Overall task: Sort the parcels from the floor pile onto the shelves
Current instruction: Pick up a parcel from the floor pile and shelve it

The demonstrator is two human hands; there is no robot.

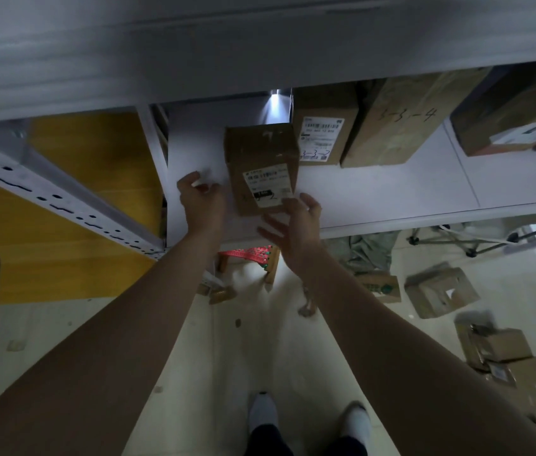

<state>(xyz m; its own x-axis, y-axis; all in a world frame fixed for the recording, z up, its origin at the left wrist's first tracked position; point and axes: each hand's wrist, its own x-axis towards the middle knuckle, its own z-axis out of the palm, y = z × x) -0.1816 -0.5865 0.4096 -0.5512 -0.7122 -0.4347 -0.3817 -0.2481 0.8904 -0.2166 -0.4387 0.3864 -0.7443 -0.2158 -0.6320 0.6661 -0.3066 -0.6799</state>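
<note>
Cardboard parcel (261, 166) stands on the white shelf (391, 192) at frame centre, just left of a labelled box (324, 126). The 2 hands hold nothing: left hand (199, 195) loosely curled beside it, right hand (293, 225) spread at its lower corner. Best squared flush, label outward.

Leaving bare shelf (391, 187) open left of the small box (261, 166); blocking rightward passage with tall boxes (398, 123) standing behind.
</note>
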